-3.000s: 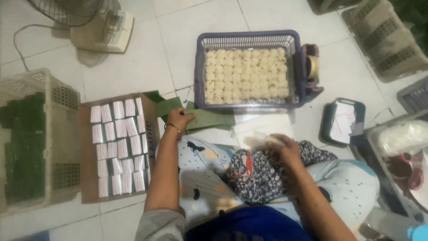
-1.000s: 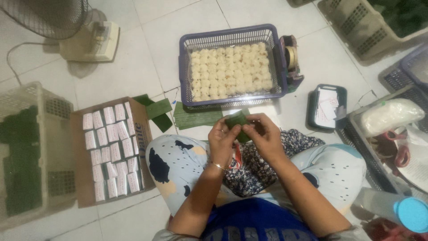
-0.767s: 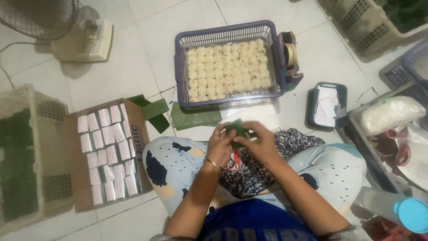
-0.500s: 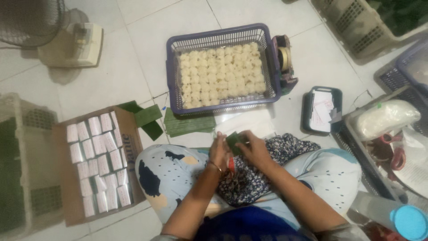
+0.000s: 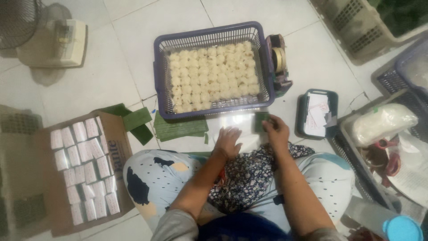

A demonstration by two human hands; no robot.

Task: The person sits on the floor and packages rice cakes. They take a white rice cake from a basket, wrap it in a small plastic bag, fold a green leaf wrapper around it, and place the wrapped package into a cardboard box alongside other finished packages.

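You sit on a tiled floor in a home food-packing corner: a purple basket of pale dough balls, a cardboard box of wrapped parcels, cut green leaves, a tape dispenser

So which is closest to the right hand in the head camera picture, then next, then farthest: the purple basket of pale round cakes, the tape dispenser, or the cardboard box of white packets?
From the right hand:
1. Purple basket, just ahead.
2. Tape dispenser, ahead, beside the basket.
3. Cardboard box, far left.
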